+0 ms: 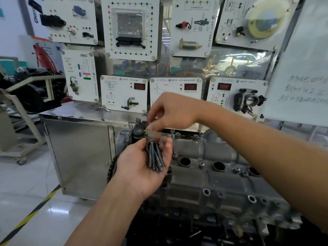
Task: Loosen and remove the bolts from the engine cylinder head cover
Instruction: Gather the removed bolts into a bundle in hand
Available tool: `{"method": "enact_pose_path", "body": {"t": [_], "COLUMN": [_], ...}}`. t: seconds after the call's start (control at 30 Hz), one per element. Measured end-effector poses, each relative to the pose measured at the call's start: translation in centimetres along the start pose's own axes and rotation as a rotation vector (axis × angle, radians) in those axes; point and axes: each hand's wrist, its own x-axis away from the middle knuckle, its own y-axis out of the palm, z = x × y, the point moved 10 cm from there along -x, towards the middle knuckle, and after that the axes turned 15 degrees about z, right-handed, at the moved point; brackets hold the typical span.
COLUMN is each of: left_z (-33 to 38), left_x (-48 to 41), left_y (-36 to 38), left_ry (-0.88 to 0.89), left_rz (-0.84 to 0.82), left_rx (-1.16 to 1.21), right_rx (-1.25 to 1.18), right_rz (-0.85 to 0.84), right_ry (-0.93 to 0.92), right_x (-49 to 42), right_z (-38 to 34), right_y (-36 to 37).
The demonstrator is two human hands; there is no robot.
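1. Bolts (156,157): a bundle of long, slim, dark shanks lies along the palm of the left grip (140,167), held above the left end of the cylinder head cover (204,176).
2. The left grip is a bare hand turned palm up, with thumb and fingers curled loosely round the bundle.
3. The right grip (174,110), also a bare hand, reaches across to the far left corner of the cover with its fingers curled downward. Blur hides the fingertips, so I cannot tell whether they pinch anything.
4. Edges: the cover's far edge runs just beside the steel cabinet (79,157). Its left end stops at a toothed wheel (111,169), with open floor (26,183) beyond.
5. Room: the right forearm crosses above the cover's right half. The middle of the cover lies uncovered between the two arms.
6. The cover is grey cast metal, dull and grimy, with round open wells along its middle and empty bolt holes along its near edge.
7. Two upright bolts (171,133) stand at the far edge, and small bolt heads (201,165) sit between the wells.
8. Training panels (124,93) rise behind the cabinet, and a whiteboard (301,77) stands at the right.
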Motion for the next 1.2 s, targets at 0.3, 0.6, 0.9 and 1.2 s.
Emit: {"method": "enact_pose_path", "body": {"t": [0.3,0.6,0.9,1.2], "left_z": [0.4,0.7,1.0,1.2], "left_x": [-0.8,-1.2,-1.1,-1.1], "left_y": [-0.3,0.3,0.9,1.1], "left_ry": [0.014,0.055,0.094,0.050], "left_rz": [-0.006,-0.002,-0.003,-0.026], "left_rx": [-0.033,-0.074,-0.065,0.029], "right_rx": [0.174,0.376,-0.111,0.135], "right_rz": [-0.195,0.002,-0.233,0.016], "right_ry": [0.361,0.173,0.048,-0.048], "right_x": [0.9,-1.3,0.6,0.3], "right_z": [8.4,5.0,-2.3,-1.1], "right_y": [3.7,-1.3,-1.7,0.8]}}
